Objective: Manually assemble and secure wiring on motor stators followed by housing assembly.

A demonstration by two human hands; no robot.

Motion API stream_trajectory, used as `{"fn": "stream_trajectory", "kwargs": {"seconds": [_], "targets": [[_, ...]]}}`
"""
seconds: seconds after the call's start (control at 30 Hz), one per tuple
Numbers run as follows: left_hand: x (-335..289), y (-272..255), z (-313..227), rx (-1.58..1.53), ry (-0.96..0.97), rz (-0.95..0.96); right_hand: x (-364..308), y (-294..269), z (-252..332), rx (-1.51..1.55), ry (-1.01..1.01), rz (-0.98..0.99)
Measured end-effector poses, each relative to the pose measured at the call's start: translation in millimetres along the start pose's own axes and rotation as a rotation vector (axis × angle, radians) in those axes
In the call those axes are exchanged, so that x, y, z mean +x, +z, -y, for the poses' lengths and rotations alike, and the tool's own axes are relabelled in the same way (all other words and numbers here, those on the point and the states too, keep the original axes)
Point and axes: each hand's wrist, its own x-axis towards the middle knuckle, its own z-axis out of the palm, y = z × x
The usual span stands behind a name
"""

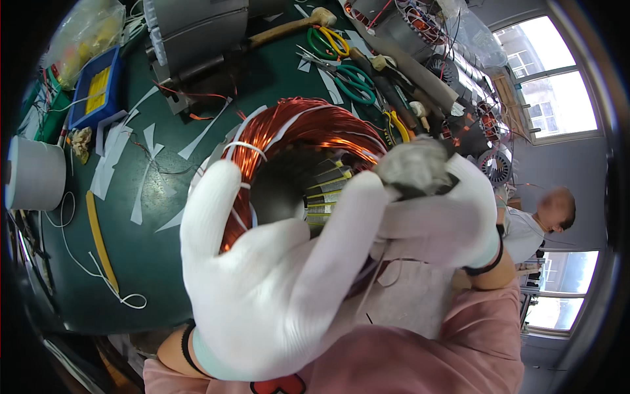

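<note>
A motor stator (315,118) with copper windings tied by white cord lies in front of me, its bore facing me. Yellow strips line the slots inside the bore. My left hand (262,289), in a white glove, lies across its near side. The outer fingers are spread apart and the middle ones bent; nothing shows in its grasp. Beside the stator's right edge, my gloved right hand (446,217) is closed around a grey rounded lump (415,165). Motion blurs the lump, and I cannot make out its kind. Where the two hands meet, the fingers partly hide each other.
Scissors (354,82), pliers (397,125) and a mallet (292,27) lie beyond the stator on the green table (157,276). Left are white paper strips (111,157), a blue bin (98,92) and a white roll (36,174). A person (528,226) is at the far right.
</note>
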Motion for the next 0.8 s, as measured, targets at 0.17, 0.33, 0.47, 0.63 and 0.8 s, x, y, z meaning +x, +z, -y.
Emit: {"fn": "stream_trajectory", "kwargs": {"seconds": [0.17, 0.33, 0.47, 0.63, 0.8], "targets": [[-3, -1, -4, 0.03, -0.025, 0.027, -76, 12, 11, 0.013, 0.075, -0.151], [-4, -7, -5, 0.004, 0.172, -0.033, -135, 21, -9, -0.001, 0.178, -0.394], [-12, 0, -5, 0.051, 0.259, -0.129, -80, 10, -52, -0.131, -0.555, 0.309], [-13, 6, -1, 0.078, 0.358, -0.108, -99, 21, -55, 0.701, -0.095, 0.042], [-7, -5, 4, 0.041, 0.37, -0.021, -80, 1, -110, -0.493, -0.687, 0.073]]}}
